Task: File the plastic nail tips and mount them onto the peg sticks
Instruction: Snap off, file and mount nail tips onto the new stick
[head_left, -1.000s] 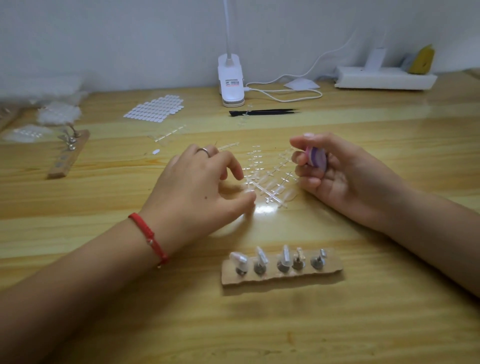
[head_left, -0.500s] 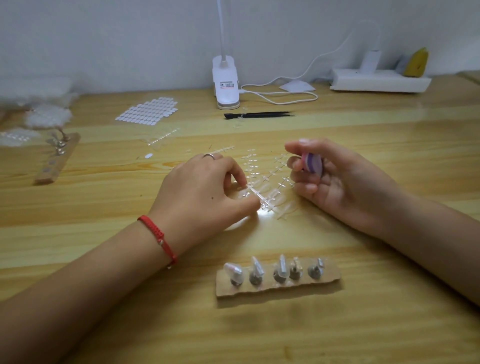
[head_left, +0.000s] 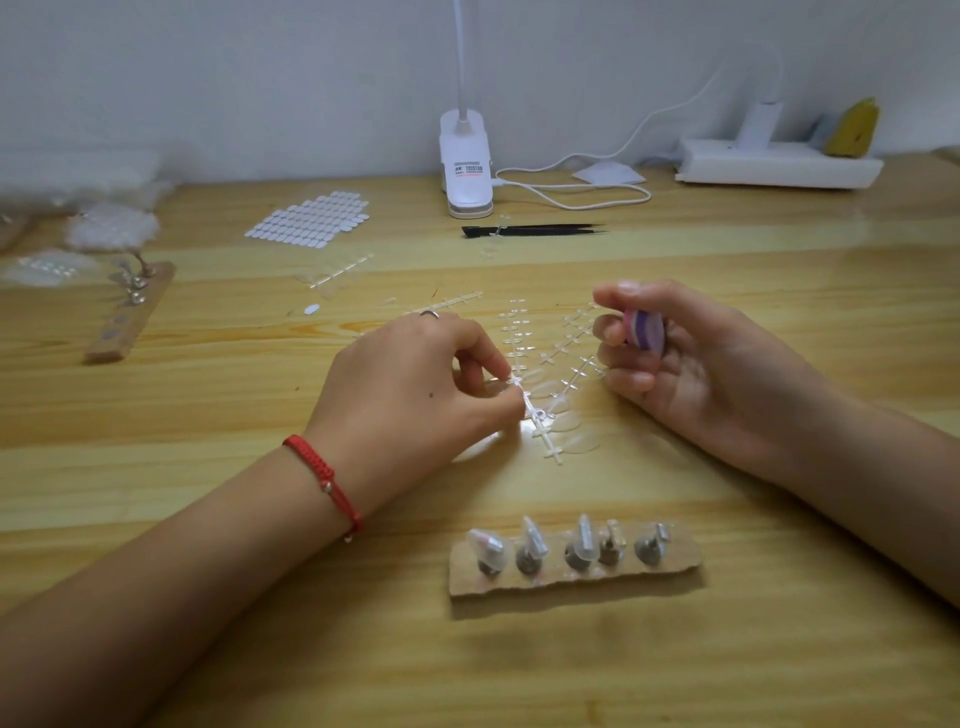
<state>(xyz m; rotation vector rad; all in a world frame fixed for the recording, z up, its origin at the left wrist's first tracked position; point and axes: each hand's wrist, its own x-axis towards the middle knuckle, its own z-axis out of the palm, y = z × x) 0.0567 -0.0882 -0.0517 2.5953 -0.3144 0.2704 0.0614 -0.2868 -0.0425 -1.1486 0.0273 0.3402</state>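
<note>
On the table (head_left: 208, 415), beyond the peg board (head_left: 574, 571), the left hand (head_left: 410, 384) pinches a clear tip strip (head_left: 543, 423) between thumb and forefinger. The right hand (head_left: 685, 374), beyond the board's right end, curls round a purple file (head_left: 644, 328). The strip lies just beyond the board, its long axis slanting from the left fingertips toward the board's right half, so the left hand is nearer. Half a second ago the strip's free end lay farther from the board.
</note>
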